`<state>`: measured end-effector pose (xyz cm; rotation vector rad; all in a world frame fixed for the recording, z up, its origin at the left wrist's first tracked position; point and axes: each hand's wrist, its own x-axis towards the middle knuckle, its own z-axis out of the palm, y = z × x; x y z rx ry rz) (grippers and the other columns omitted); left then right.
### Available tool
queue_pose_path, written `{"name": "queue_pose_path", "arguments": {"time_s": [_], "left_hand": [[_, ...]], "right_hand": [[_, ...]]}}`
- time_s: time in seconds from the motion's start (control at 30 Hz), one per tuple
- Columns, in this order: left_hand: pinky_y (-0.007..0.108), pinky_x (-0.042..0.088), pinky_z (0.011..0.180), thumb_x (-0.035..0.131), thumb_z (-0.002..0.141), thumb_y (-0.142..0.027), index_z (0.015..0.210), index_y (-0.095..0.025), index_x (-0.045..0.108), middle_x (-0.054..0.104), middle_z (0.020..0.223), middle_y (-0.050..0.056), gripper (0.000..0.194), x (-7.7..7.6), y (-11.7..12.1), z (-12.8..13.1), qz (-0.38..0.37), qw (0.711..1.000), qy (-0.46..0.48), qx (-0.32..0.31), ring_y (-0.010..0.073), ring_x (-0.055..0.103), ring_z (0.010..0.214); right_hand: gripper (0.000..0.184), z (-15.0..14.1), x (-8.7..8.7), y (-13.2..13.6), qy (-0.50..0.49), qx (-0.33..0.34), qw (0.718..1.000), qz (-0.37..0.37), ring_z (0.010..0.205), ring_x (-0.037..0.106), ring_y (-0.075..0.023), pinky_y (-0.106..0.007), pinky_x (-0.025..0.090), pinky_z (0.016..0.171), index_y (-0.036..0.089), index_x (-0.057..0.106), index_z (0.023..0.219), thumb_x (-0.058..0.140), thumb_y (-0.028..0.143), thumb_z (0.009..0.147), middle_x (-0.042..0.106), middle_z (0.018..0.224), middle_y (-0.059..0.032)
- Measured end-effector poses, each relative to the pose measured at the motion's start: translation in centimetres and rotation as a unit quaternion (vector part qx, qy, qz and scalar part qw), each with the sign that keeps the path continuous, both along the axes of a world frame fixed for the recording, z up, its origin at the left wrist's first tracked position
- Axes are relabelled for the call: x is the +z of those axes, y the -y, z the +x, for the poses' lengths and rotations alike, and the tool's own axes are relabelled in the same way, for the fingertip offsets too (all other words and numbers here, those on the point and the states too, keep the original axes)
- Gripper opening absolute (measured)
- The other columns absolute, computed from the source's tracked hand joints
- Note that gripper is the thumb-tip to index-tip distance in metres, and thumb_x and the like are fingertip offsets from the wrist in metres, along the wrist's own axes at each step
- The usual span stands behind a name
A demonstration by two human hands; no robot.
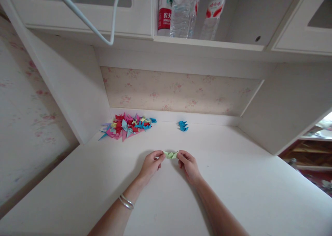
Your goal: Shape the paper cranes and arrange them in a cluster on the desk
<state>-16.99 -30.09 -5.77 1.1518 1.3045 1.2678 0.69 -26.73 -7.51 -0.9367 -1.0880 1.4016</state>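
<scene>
A small folded piece of light green paper (170, 155), shaped like a little origami boat, is stretched between my two hands above the white desk. My left hand (152, 162) pinches its left tip between thumb and fingers. On the other side, my right hand (188, 163) pinches the right tip in the same way. Beyond my hands, a few small blue origami pieces (183, 126) stand in a short row. A pile of many-coloured origami paper figures (127, 126) lies at the back left.
The white desk (233, 180) has a side panel at each end and a papered back wall. Overhead, a cabinet shelf (207, 44) holds plastic bottles (182, 15) and a red and white container (164, 15). A pale cable-like arm (85, 20) hangs at upper left.
</scene>
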Motion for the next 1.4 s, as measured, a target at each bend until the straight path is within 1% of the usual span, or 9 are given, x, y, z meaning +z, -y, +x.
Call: {"name": "queue_pose_path", "arguments": {"time_s": [0.13, 0.23, 0.47, 0.57, 0.7, 0.8, 0.93, 1.13, 1.4], "left_hand": [[0.02, 0.034, 0.044, 0.065, 0.071, -0.048, 0.096, -0.012, 0.067, 0.062, 0.07, 0.001, 0.043, -0.1, 0.1, -0.1, -0.012, 0.999, -0.021, -0.037, 0.0076, 0.047, 0.049], [0.02, 0.034, 0.046, 0.065, 0.071, -0.048, 0.093, -0.012, 0.068, 0.059, 0.064, 0.0, 0.042, -0.1, 0.2, -0.1, -0.008, 0.998, -0.032, -0.049, 0.0083, 0.047, 0.049], [0.021, 0.034, 0.046, 0.065, 0.07, -0.05, 0.09, -0.013, 0.065, 0.056, 0.06, -0.003, 0.042, 0.1, 0.1, -0.1, -0.012, 0.998, -0.039, -0.039, 0.0087, 0.045, 0.048], [0.021, 0.034, 0.046, 0.063, 0.072, -0.05, 0.09, -0.013, 0.064, 0.056, 0.06, -0.002, 0.041, 0.1, 0.1, -0.1, -0.011, 0.998, -0.043, -0.04, 0.0089, 0.046, 0.048], [0.022, 0.035, 0.047, 0.063, 0.072, -0.05, 0.088, -0.013, 0.065, 0.057, 0.063, -0.002, 0.04, 0.1, 0.2, 0.0, 0.001, 0.998, -0.042, -0.041, 0.0088, 0.046, 0.049], [0.022, 0.034, 0.048, 0.064, 0.07, -0.05, 0.086, -0.014, 0.065, 0.057, 0.061, -0.002, 0.039, 0.4, 0.3, 0.1, -0.008, 0.999, -0.038, -0.037, 0.0088, 0.046, 0.048], [0.021, 0.033, 0.048, 0.065, 0.07, -0.047, 0.086, -0.014, 0.066, 0.054, 0.058, -0.003, 0.036, 1.0, 0.6, 0.2, -0.024, 0.998, -0.033, -0.041, 0.0088, 0.045, 0.048], [0.021, 0.033, 0.048, 0.063, 0.071, -0.042, 0.086, -0.015, 0.066, 0.051, 0.052, -0.005, 0.031, 1.3, 0.6, 0.2, -0.033, 0.998, -0.034, -0.049, 0.0095, 0.045, 0.048], [0.02, 0.032, 0.046, 0.06, 0.074, -0.041, 0.088, -0.014, 0.066, 0.052, 0.058, -0.003, 0.031, 0.9, 0.5, 0.1, -0.031, 0.997, -0.048, -0.051, 0.0086, 0.045, 0.049]], "right_hand": [[0.03, 0.1, 0.3, 0.0, -0.015, 0.007, 1.0, -0.005, 0.049, 0.041, -0.0101, -0.025, 0.027, 0.046, 0.017, 0.066, 0.08, 0.073, 0.044, 0.07, 0.058, 0.067, -0.0002], [0.027, 0.1, 0.3, 0.0, -0.023, 0.013, 1.0, -0.003, 0.049, 0.042, -0.0097, -0.025, 0.028, 0.046, 0.018, 0.066, 0.081, 0.073, 0.042, 0.071, 0.058, 0.069, -0.0002], [0.028, 0.0, 0.1, 0.0, -0.021, 0.022, 1.0, -0.001, 0.049, 0.042, -0.0089, -0.024, 0.028, 0.045, 0.017, 0.066, 0.081, 0.072, 0.043, 0.071, 0.056, 0.068, 0.0002], [0.032, 0.0, 0.4, 0.0, -0.03, 0.018, 0.999, -0.01, 0.048, 0.042, -0.0085, -0.023, 0.028, 0.043, 0.017, 0.067, 0.086, 0.07, 0.046, 0.073, 0.056, 0.068, 0.0005], [0.038, -0.1, 0.9, 0.2, -0.021, 0.022, 0.999, -0.024, 0.044, 0.036, -0.007, -0.023, 0.022, 0.041, 0.017, 0.068, 0.093, 0.066, 0.052, 0.075, 0.052, 0.062, 0.0026], [0.042, -0.1, 1.1, 0.4, 0.001, 0.026, 0.999, -0.028, 0.042, 0.033, -0.0068, -0.023, 0.019, 0.04, 0.017, 0.068, 0.092, 0.065, 0.055, 0.075, 0.05, 0.057, 0.0036], [0.042, -0.1, 1.0, 0.4, 0.01, 0.024, 0.999, -0.023, 0.041, 0.032, -0.0067, -0.023, 0.017, 0.04, 0.017, 0.068, 0.091, 0.063, 0.056, 0.076, 0.048, 0.054, 0.0043], [0.041, -0.1, 0.9, 0.3, 0.013, 0.023, 0.999, -0.022, 0.041, 0.033, -0.0065, -0.023, 0.018, 0.04, 0.017, 0.068, 0.089, 0.062, 0.056, 0.077, 0.048, 0.054, 0.0042], [0.043, -0.1, 0.9, 0.2, -0.011, 0.018, 0.999, -0.032, 0.042, 0.034, -0.0075, -0.023, 0.021, 0.039, 0.017, 0.067, 0.088, 0.061, 0.058, 0.077, 0.047, 0.053, 0.0046]]}}
